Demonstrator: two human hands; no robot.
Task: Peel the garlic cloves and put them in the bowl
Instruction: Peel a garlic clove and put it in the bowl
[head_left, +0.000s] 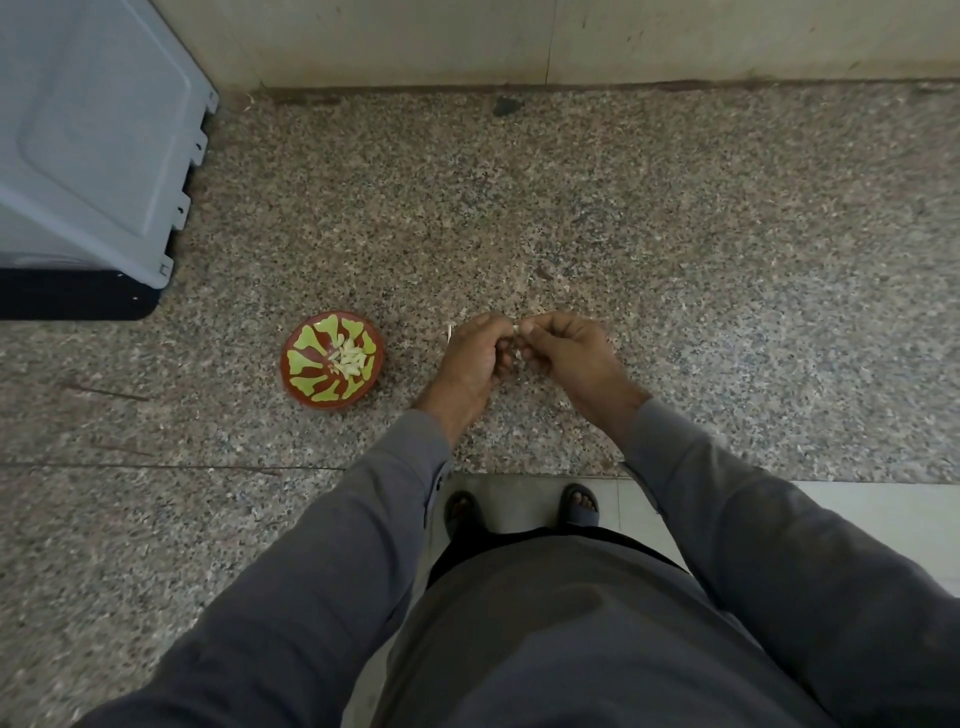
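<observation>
Presently, your two hands meet just to the right of the bowl (332, 361), above the speckled table (675, 234). The left hand (470, 358) and the right hand (563, 348) both have fingers curled in, and between their fingertips sits a small pale garlic clove (516, 328), mostly hidden; which hand bears it more firmly cannot be told. Judged from its size, the clove is very light, firm inside, with dry papery skin that tears readily. Once bare it will likely be slick, so pinch it at the ends, not the flanks. Peeled cloves (349, 358) already lie in the bowl. A scrap of skin (449, 330) lies between bowl and left hand.
</observation>
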